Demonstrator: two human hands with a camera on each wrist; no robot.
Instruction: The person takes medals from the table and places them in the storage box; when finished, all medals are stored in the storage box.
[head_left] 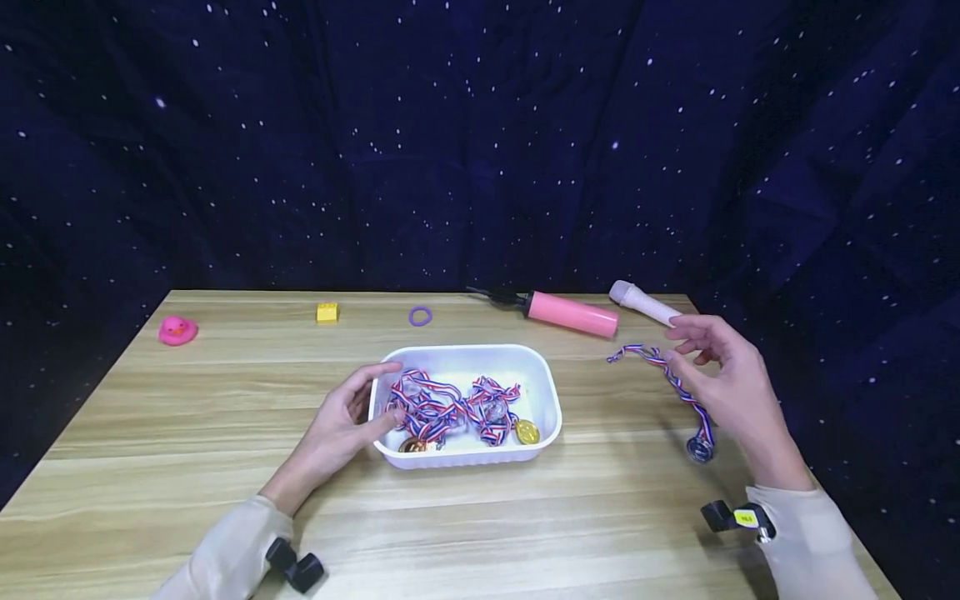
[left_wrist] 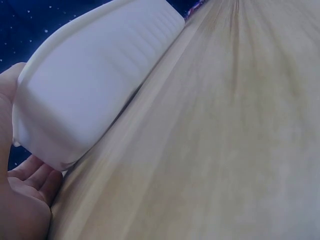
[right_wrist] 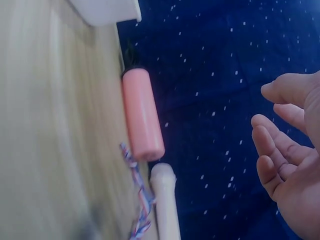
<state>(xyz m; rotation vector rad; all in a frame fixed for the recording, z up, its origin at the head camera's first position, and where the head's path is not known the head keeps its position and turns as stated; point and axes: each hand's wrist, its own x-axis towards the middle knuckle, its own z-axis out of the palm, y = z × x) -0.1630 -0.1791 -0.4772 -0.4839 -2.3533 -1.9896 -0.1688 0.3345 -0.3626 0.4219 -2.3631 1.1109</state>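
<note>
A white tray (head_left: 542, 392) stands at the table's middle with several medals (head_left: 450, 408) on red, white and blue ribbons in it. My left hand (head_left: 375, 398) grips the tray's left end, thumb over the rim. In the left wrist view the fingers (left_wrist: 30, 175) curl under the tray's wall (left_wrist: 95, 85). My right hand (head_left: 705, 358) hovers at the right with relaxed fingers and holds nothing. Under it on the table lies another striped ribbon (head_left: 663, 371) with its medal disc (head_left: 700, 450). The right wrist view shows that hand (right_wrist: 285, 145) apart from the ribbon (right_wrist: 137, 200).
Along the far edge lie a pink pump (head_left: 573, 314), a white and pink cylinder (head_left: 645, 302), a purple ring (head_left: 420, 316), a yellow brick (head_left: 327, 312) and a pink duck (head_left: 177, 331). A dark starry cloth hangs behind the wooden table (head_left: 525, 517).
</note>
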